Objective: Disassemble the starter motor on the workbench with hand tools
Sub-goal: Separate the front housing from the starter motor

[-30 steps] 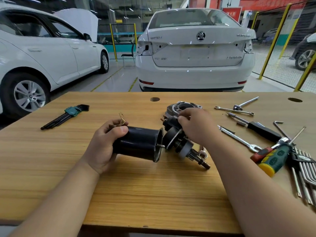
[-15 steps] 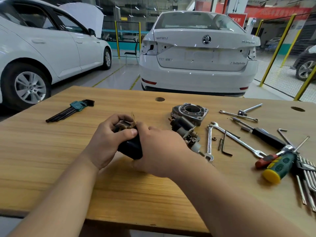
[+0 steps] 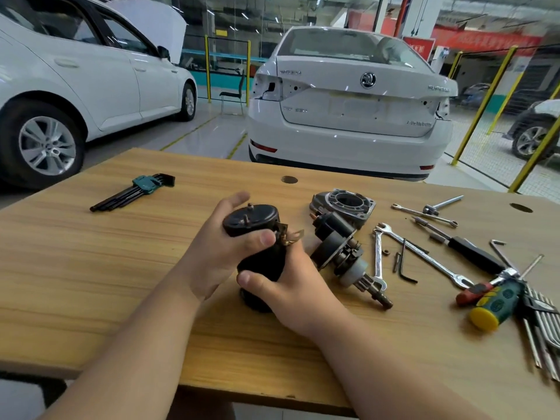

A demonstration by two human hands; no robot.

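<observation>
Head view: I hold the black cylindrical steel motor housing (image 3: 260, 262) in both hands over the middle of the light wooden workbench (image 3: 91, 268). It stands nearly upright, its closed end cap with two small studs on top. I cannot tell whether its lower end touches the benchtop. My left hand (image 3: 212, 253) grips the upper part, thumb across the front and fingers curled behind the cap. My right hand (image 3: 291, 286) grips the lower part, thumb laid across the front. Brass terminal tabs (image 3: 292, 236) project from the housing's right side, just above my right hand. Just beside them on the right, the dark armature and drive-gear assembly (image 3: 342, 253) lies on the bench, shaft pointing toward me. The grey cast-metal end bracket (image 3: 345, 204) sits at its far end. Two chrome open-ended spanners (image 3: 377, 256) lie to its right. A green-and-yellow-handled screwdriver (image 3: 497, 304) lies near the right edge. A set of black hex keys in a green holder (image 3: 136, 189) lies well apart, at far left.
</observation>
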